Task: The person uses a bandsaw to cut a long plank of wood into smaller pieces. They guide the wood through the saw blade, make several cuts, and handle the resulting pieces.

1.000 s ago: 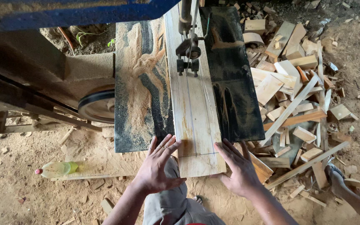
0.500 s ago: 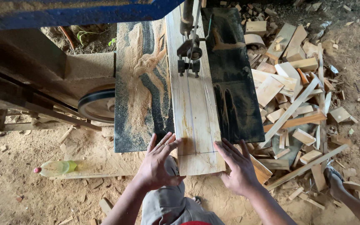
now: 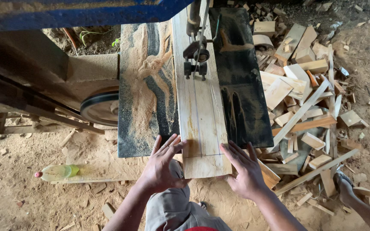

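A wooden plank [image 3: 200, 115] in the middle is pressed flat by the left hand [image 3: 161, 167] and right hand [image 3: 246, 169], fingers spread open, nothing gripped.

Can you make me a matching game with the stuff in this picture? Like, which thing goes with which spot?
Things:
1. plank
2. bottle
3. offcuts
4. left hand

Places:
A. piled on the ground to the right of the saw table
B. lying on the sandy ground to the left
C. flat on the saw table, running under the blade guide
D. pressed against the plank's near left corner

Right pairs: 1-C, 2-B, 3-A, 4-D
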